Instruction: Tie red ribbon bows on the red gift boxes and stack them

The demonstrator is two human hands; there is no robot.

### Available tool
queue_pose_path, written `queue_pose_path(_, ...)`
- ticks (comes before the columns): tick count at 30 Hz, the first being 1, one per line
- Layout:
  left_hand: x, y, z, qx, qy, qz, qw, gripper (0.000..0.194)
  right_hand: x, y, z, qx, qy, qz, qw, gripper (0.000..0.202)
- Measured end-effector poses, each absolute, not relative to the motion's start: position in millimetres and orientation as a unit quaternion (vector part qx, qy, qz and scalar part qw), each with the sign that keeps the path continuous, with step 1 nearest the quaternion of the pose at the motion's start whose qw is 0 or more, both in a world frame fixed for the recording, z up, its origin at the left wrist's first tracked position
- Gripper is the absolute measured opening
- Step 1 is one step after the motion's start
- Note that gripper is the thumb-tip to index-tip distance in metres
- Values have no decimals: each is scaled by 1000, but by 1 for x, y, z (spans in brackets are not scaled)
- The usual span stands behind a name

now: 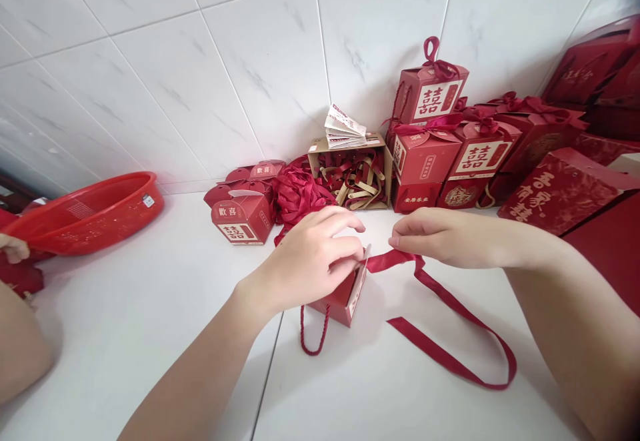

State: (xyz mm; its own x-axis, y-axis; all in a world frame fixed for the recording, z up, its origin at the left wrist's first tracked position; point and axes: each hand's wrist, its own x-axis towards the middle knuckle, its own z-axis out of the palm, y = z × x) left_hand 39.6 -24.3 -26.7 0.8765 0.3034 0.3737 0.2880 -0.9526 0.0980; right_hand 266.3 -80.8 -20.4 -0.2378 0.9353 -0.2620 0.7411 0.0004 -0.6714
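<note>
A small red box (340, 302) with a twisted cord handle (315, 353) lies on the white table, its printed side facing right. Over its top is my left hand (320, 257), fingers curled at the box's edge; the fingertips are partly hidden by the box. To the right, my right hand (425, 237) pinches a dark red ribbon (450, 297) between thumb and fingers. The ribbon runs from the box edge to that hand, then loops down over the table, with its free end below the hand.
Behind stand small red boxes (245, 217), a heap of ribbon (300, 191), an open carton of straps (315, 164) and stacked gift boxes (427, 154). At the left, another person's hand (14, 247) is by a red basin (105, 227). White tiles form the wall.
</note>
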Motion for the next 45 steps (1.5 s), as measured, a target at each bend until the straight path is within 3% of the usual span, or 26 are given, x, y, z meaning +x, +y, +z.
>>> queue_pose_path(2,39,-24,-25,953,172,248,1,19,263,-82,-20,-602,-701,346,160,32)
queue_pose_path(6,41,-25,-22,888,185,421,-5,13,250,-81,-26,-522,-740,297,302,38)
queue_pose_path(10,39,-29,-15,840,204,503,16,11,232,-77,-32,-389,-766,363,361,25)
queue_pose_path(12,31,-31,-11,847,266,460,36,8,229,-76,-31,-370,-744,388,399,25)
queue_pose_path(17,-1,-24,-2,859,472,131,149,61,242,-89,-15,-360,-679,378,516,28)
queue_pose_path(22,-2,-12,-4,854,485,-51,182,67,256,-111,2,-325,-640,292,632,27)
queue_pose_path(25,14,-10,-12,856,481,-43,185,64,249,-116,3,-319,-640,298,632,27)
queue_pose_path(30,36,-17,-29,854,464,56,229,62,213,-103,-20,-354,-563,410,624,27)
queue_pose_path(33,41,-19,-35,849,439,116,270,55,196,-90,-40,-345,-563,402,634,28)
queue_pose_path(36,37,-14,-32,833,410,100,358,48,194,-80,-52,-333,-603,387,613,31)
queue_pose_path(40,22,1,-21,778,377,19,503,66,203,-77,-52,-382,-680,286,556,33)
queue_pose_path(45,15,11,-17,747,333,-4,575,59,214,-75,-46,-523,-706,251,406,29)
